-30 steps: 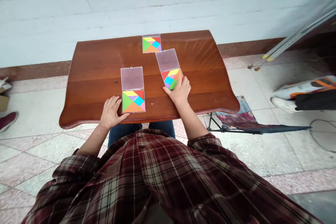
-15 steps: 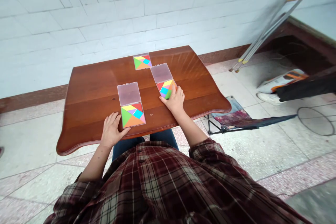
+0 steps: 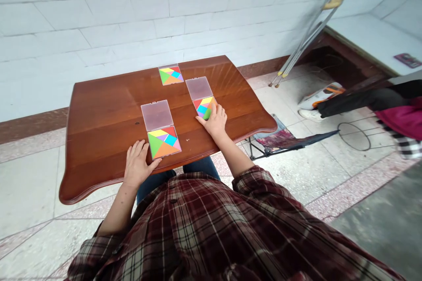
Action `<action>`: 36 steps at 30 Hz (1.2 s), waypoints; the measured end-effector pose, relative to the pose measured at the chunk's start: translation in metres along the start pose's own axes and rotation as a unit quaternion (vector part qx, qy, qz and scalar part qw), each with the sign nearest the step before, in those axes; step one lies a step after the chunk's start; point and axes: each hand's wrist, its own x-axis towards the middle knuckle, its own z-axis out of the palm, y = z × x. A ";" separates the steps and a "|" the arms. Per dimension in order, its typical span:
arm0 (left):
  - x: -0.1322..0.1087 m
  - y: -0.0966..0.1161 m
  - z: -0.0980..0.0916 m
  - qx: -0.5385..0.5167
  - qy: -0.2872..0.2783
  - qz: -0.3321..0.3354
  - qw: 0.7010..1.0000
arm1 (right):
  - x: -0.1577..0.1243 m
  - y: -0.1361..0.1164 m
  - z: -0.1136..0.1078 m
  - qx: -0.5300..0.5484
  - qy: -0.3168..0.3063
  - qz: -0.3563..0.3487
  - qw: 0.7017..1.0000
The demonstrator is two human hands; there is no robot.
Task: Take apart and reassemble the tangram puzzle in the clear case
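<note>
My left hand [image 3: 136,164] lies on the wooden table with its fingers spread. Its thumb is by the lower left corner of an open tangram case [image 3: 164,142], whose colourful pieces fill the tray; the clear lid [image 3: 157,115] is folded back away from me. My right hand [image 3: 216,120] is open, its fingertips resting over the lower right of a second tangram case [image 3: 202,107] and covering part of its pieces. That case's lid [image 3: 199,88] is also laid back. Farther off, near the wall, sits a third tangram [image 3: 170,76] with its pieces in place.
The brown table [image 3: 105,127] has curved edges and stands by a white tiled wall. To the right are a folding stool [image 3: 275,136], crutches [image 3: 298,48] leaning on the wall, and a seated person's leg [image 3: 349,101].
The view has swung to the right, showing more of the other person. The right tangram case has shifted slightly under my right hand, leaving a small gap to the far one. My left hand stays put.
</note>
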 end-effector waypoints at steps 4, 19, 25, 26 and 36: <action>0.001 -0.002 0.000 -0.006 0.007 0.011 1.000 | 0.001 0.003 -0.003 0.002 0.000 0.000 1.000; 0.000 -0.006 0.002 -0.012 0.014 0.016 1.000 | -0.002 0.015 0.000 0.042 0.008 0.000 0.999; -0.001 -0.005 0.003 -0.006 0.018 0.017 1.000 | -0.003 0.018 0.000 0.071 0.030 -0.005 0.997; -0.001 -0.005 0.003 -0.007 0.018 0.017 1.000 | -0.003 0.018 0.000 0.075 0.032 -0.004 0.997; 0.000 -0.002 0.003 -0.021 0.013 0.009 1.000 | -0.002 0.021 -0.003 0.074 0.029 -0.004 0.997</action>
